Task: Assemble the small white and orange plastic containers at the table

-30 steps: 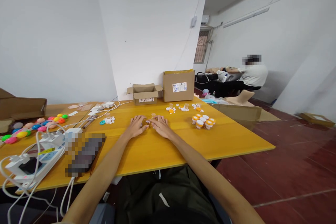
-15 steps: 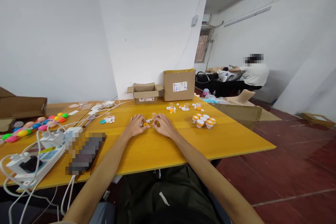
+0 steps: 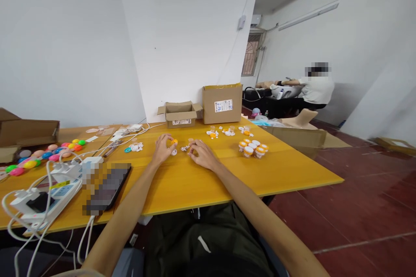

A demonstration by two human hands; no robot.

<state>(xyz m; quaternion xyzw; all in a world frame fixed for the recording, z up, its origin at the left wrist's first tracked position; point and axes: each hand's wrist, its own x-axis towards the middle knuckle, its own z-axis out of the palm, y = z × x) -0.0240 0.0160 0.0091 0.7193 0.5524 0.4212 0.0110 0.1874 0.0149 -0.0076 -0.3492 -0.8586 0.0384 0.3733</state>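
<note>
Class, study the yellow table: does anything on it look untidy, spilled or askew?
Yes. White cables tangle over the power strip at the near left edge, some hanging off the table. Small white parts lie scattered between both hands.

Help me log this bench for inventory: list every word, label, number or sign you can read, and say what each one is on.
No text here can be read.
Tall cardboard box: white label with print, too small to read.
Open cardboard box: white label strip on its front, too small.
Power strip: yellow tag, blurred.
Small jars: no print visible.
</note>
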